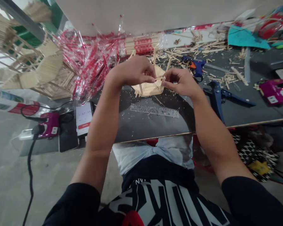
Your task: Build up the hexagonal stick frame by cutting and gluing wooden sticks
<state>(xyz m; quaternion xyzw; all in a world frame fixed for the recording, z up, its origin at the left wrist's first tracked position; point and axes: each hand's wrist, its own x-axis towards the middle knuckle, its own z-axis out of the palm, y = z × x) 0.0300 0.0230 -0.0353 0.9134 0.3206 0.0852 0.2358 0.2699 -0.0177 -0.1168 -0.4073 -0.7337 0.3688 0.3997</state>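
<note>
A small structure of pale wooden sticks (149,91), with a flat many-sided base and several upright posts, stands on the dark table in front of me. Over its near side my left hand (139,72) pinches one end of a short wooden stick (159,78). The stick lies level between my two hands. At its other end my right hand (180,81) has thumb and fingers closed at the top of a post on the structure's right. Fingers partly hide that joint. Nearer to me a clear plastic ruler (154,110) lies flat.
To the right are a blue glue gun (198,66), a blue cutter (218,97) and a purple power adapter (275,91). Loose sticks (202,47) litter the back. Red-printed plastic wrappers (91,59), a phone (83,117) and a larger stick model (42,69) are at left.
</note>
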